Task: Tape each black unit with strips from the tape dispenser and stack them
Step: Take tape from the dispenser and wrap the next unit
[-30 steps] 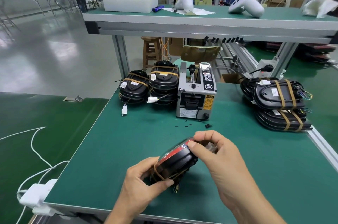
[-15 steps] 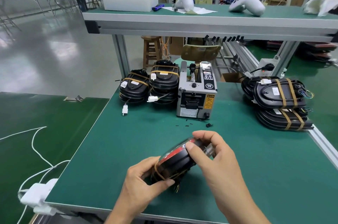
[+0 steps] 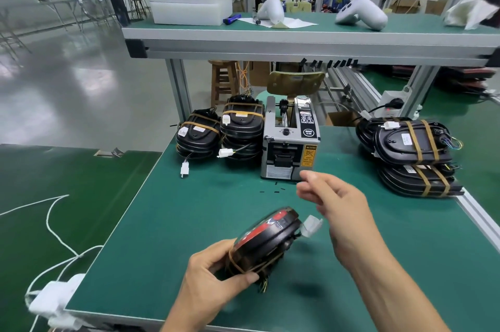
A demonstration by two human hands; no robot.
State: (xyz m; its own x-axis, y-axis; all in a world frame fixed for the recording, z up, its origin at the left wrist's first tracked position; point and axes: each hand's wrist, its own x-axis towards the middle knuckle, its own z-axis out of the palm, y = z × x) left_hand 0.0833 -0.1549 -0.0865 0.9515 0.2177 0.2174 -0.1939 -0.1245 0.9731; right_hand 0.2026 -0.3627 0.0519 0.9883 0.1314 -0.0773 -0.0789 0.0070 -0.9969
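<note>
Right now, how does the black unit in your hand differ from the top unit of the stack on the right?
The held unit is tilted on edge in the left hand, red face showing; the stack's top unit lies flat, black back up. The held one shows tape only near its lower end; the stacked one wears two full bands. Both are black, oval and wired.

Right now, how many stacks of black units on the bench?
3: left stack, middle stack beside the tape dispenser, right stack. Units per stack unclear.
</note>
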